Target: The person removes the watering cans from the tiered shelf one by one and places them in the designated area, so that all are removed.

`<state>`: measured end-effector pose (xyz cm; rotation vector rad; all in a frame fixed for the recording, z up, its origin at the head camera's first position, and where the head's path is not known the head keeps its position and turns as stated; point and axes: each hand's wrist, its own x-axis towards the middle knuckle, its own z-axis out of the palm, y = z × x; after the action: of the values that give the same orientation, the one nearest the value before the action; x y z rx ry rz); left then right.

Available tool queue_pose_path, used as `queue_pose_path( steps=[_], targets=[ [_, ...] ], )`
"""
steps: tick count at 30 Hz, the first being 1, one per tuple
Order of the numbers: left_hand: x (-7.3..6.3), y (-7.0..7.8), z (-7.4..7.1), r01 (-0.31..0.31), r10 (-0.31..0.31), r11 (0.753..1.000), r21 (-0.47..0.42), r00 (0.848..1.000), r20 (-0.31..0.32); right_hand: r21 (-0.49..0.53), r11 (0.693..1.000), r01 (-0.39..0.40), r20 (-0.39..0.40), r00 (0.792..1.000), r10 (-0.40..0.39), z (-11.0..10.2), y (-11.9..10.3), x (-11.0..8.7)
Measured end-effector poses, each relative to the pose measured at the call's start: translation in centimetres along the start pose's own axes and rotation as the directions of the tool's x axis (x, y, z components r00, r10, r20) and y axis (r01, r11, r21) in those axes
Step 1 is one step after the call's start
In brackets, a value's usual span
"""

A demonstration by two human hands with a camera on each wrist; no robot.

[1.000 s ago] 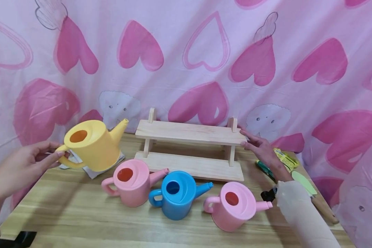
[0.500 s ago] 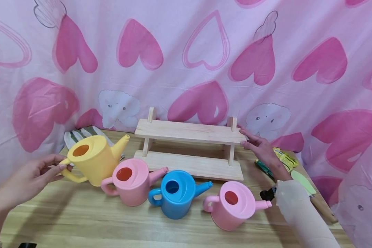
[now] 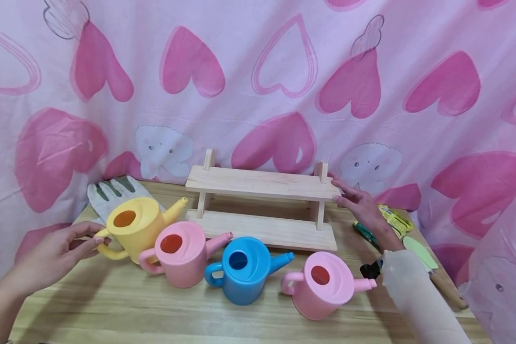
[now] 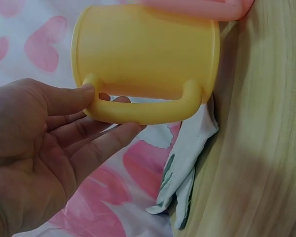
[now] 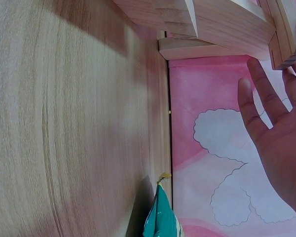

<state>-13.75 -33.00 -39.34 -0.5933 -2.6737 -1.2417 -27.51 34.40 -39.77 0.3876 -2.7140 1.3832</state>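
Observation:
My left hand pinches the handle of a yellow watering can between thumb and fingers, as the left wrist view also shows. The can is upright and low over the table; I cannot tell whether its base touches. Right beside it stands a pink watering can, partly in front of it. A blue watering can and another pink one continue the row, spouts to the right. My right hand touches the right end of a two-tier wooden shelf, its fingers fairly straight in the right wrist view.
A white and green glove lies behind the yellow can. At the right are a yellow packet, a green item and a light-green trowel with a wooden handle. A pink heart-print curtain hangs behind the table.
The yellow watering can has come down and slightly right, next to the left pink can, with my left hand on its handle. More of the glove shows. My right hand stays at the shelf.

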Motion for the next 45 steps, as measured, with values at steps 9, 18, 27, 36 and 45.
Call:
queue_pose_path(
  steps=[9,18,27,36,45],
  targets=[
    [-0.2,0.0,0.6,0.022,-0.024,0.996,0.088,1.000,0.018,-0.001,1.000,-0.011,-0.009,1.000,0.011,0.0,0.1,-0.1],
    [-0.3,-0.2,1.2,0.047,-0.050,0.996,0.070,0.998,0.039,0.012,1.000,-0.011,-0.003,1.000,0.011,0.0,0.0,-0.2],
    [-0.4,-0.4,1.3,0.041,-0.038,0.999,-0.028,0.995,0.091,0.012,1.000,-0.022,-0.001,1.000,0.022,0.0,-0.1,0.0],
    [-0.3,-0.6,1.0,0.013,-0.003,0.997,-0.072,0.990,0.141,-0.010,1.000,-0.025,0.019,0.999,0.026,-0.2,-0.4,-0.1],
    [0.4,-0.8,0.5,0.066,-0.068,0.997,0.034,0.995,0.072,-0.078,0.994,-0.074,0.067,0.995,0.079,-1.1,-0.9,-0.3]
  ],
)
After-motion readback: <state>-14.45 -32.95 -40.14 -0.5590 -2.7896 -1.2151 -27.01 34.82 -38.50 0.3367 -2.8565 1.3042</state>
